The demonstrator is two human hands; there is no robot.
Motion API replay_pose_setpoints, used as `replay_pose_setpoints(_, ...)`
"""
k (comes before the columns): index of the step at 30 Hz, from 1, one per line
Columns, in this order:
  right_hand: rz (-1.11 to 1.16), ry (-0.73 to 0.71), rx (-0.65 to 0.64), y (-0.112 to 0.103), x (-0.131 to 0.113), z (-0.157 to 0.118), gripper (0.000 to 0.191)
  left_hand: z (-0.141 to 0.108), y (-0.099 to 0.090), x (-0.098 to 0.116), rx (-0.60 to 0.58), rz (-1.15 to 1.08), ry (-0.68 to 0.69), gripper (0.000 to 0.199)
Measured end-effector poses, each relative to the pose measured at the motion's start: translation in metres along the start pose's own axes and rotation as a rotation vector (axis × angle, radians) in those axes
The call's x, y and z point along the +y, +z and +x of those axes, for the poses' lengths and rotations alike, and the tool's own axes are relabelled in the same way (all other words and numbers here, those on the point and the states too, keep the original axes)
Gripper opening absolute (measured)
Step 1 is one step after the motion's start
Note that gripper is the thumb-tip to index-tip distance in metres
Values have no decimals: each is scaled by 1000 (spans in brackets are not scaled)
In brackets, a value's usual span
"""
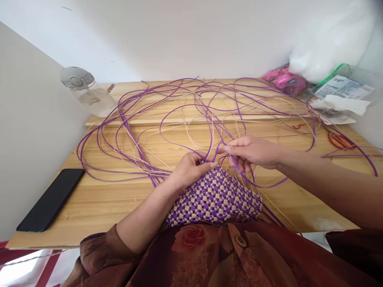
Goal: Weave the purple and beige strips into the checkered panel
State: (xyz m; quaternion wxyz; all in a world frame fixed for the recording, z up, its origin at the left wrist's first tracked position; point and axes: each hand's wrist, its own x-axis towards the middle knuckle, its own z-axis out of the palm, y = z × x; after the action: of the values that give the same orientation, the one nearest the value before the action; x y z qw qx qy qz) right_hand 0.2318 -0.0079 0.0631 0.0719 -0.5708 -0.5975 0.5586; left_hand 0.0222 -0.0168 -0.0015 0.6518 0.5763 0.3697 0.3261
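A purple, cream and dark woven piece [214,197] rests at the table's front edge against my body. Long purple and cream strands [128,127] fan out from its top edge in loops. My left hand [191,169] is closed on the upper left edge of the weave, thumb on top near the peak. Just right of the peak, my right hand [245,153] pinches a purple strand [219,146] between thumb and index finger, its other fingers curled below. The strand bends in a small loop beside the weave.
A black phone [50,199] lies at the table's left. A clear bottle with a grey lid [89,93] stands at the back left. Red-handled pliers [341,140] lie at the right, with pink items [285,79] and plastic bags [347,85] behind. A wall borders the table's back.
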Motion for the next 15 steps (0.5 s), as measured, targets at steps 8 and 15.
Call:
replay_pose_setpoints(8,258,82,-144,38,-7,-9,7,-3,8,-4,27,-169,-114,32)
replay_pose_setpoints(15,219,51,-196,48,-10,-11,18,0,12,-7,82,-209,-122,26)
